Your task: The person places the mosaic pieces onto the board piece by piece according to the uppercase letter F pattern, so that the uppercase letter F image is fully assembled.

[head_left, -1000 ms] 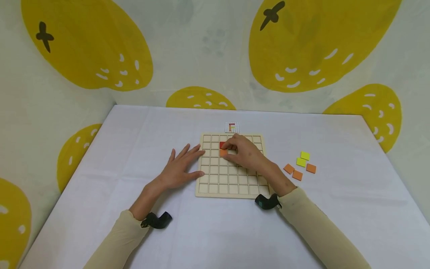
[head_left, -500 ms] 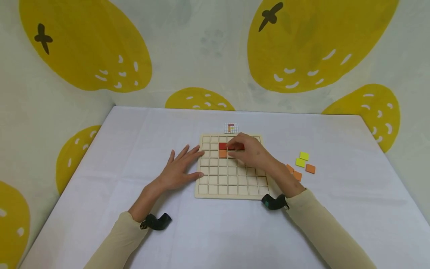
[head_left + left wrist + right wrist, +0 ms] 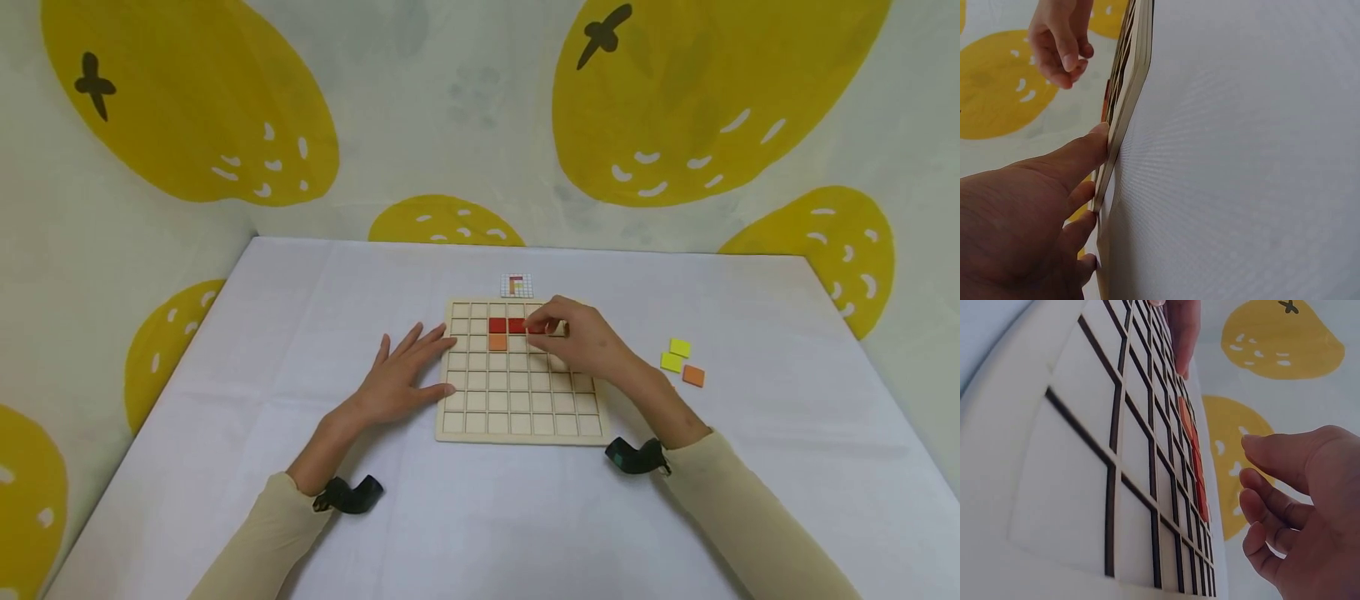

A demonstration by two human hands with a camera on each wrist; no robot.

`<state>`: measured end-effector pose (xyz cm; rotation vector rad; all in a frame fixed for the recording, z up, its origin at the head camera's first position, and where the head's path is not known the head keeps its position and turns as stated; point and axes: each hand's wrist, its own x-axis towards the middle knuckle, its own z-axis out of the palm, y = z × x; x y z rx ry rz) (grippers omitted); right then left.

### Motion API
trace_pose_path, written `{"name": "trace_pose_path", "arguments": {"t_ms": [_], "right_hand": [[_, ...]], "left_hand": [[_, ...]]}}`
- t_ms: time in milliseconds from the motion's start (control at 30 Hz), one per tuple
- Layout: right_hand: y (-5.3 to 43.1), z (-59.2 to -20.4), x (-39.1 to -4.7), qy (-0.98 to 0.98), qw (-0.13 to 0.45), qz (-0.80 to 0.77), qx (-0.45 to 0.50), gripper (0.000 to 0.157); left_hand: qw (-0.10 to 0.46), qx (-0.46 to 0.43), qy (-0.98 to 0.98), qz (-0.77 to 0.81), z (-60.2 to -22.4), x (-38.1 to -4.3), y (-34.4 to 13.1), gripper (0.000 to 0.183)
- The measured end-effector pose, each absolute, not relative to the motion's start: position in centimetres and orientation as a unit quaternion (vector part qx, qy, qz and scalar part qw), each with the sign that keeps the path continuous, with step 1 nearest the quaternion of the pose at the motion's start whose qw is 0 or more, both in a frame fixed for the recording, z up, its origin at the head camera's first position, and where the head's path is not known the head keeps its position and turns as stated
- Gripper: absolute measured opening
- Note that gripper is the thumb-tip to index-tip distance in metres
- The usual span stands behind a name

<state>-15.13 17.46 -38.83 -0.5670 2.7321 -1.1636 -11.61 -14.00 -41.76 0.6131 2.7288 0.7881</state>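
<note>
A pale wooden grid board (image 3: 519, 439) lies on the white table. Red tiles (image 3: 497, 325) sit in a row in its upper cells, the rightmost partly covered by the right hand. Directly below the leftmost red one is an orange tile (image 3: 497, 342). My left hand (image 3: 397, 379) has its fingers spread, thumb and fingertips at the board's left edge (image 3: 1124, 115). Over the row's right end hovers my right hand (image 3: 581, 337), fingers loosely bent. In the right wrist view nothing shows between its thumb and fingers, and they stand apart from the red tiles (image 3: 1201, 497).
Behind the board lies a small pattern card (image 3: 517, 286) printed with a coloured grid. To the right are two yellow tiles (image 3: 671, 362) and an orange tile (image 3: 693, 377); the right forearm (image 3: 675, 408) crosses the table beside them. A patterned wall (image 3: 450, 108) rises behind.
My right hand has moved right along the red row, uncovering more red tiles. Its forearm now covers the two nearer loose orange tiles. The left hand stays at the board's edge.
</note>
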Motion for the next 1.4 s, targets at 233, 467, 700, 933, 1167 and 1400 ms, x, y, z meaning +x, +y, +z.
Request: {"name": "trace_pose_path", "arguments": {"t_ms": [233,467,700,933,1167,1400], "right_hand": [[18.6,-39.0,-14.7,0.906,0.059,-0.382,-0.173,0.016],[19.5,-39.0,-14.4,0.909,0.063,-0.38,-0.159,0.018],[20.8,-39.2,-13.9,0.912,0.052,-0.372,-0.163,0.016],[22.0,-39.1,-13.4,0.917,0.044,-0.367,-0.153,0.017],[23.2,-39.0,-12.8,0.923,0.042,-0.354,-0.145,0.019],[24.1,-39.2,-12.3,0.92,0.03,-0.362,-0.147,0.017]], "left_hand": [[0.113,0.213,0.932,0.272,-41.9,-11.7,-14.1,0.074],[0.111,0.213,0.933,0.269,-41.8,-11.6,-14.1,0.073],[0.11,0.215,0.931,0.273,-41.8,-11.6,-14.2,0.073],[0.116,0.214,0.933,0.266,-42.0,-11.7,-14.1,0.074],[0.113,0.214,0.933,0.265,-42.0,-11.8,-14.1,0.074],[0.117,0.213,0.933,0.267,-42.1,-11.8,-14.1,0.073]]}}
